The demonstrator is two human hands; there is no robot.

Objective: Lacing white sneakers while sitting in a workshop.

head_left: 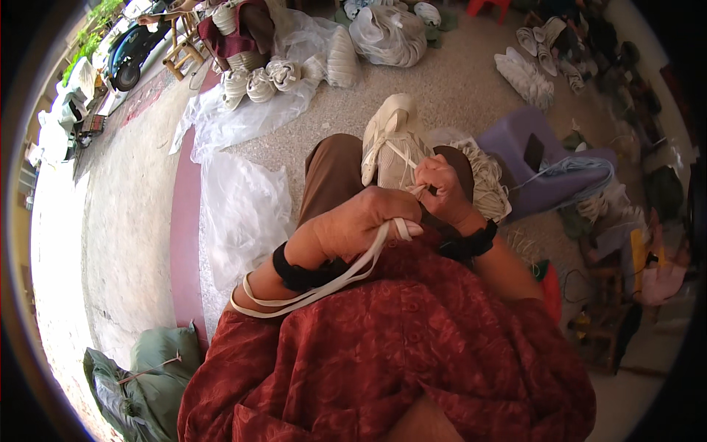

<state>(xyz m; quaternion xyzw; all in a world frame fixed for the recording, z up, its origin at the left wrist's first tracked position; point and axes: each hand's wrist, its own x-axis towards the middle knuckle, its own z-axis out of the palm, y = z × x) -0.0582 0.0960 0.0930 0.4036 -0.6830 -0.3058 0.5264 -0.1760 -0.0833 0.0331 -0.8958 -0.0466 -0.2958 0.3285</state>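
An off-white sneaker (385, 121) rests between my knees, its toe pointing away from me. A pale shoelace crosses its upper and runs taut to my right hand (446, 186), whose fingers are closed in a pinch on it. My left hand (372, 214) is closed beside it, nearer my body. A white shoelace (335, 282) comes out of the left fist and loops back round my left forearm. The fingers partly hide the shoe's heel end and the lace between my hands.
At my right stands a purple plastic stool (508, 136) with a dark flat object and light blue cords (578, 168) on it. A bundle of cream laces (487, 183) lies by my right knee. Ahead are several shoes (260, 86), plastic sheeting (247, 214) and a seated person.
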